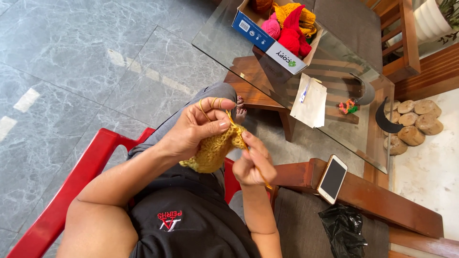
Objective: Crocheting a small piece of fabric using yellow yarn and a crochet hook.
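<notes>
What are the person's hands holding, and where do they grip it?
The left hand pinches the top edge of a mustard-yellow crocheted yarn piece, yarn looped over its fingers. The right hand grips a thin golden crochet hook along its shaft.

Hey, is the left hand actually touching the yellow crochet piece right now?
Touching. The head view shows the left hand gripping the top edge of the mustard-yellow crochet piece, thumb pressed onto it, no gap visible.

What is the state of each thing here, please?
left hand: gripping yellow crochet piece, yarn looped over fingers
right hand: holding crochet hook
cardboard box: open, filled with yarn
phone: screen dark, lying on wooden armrest
</notes>
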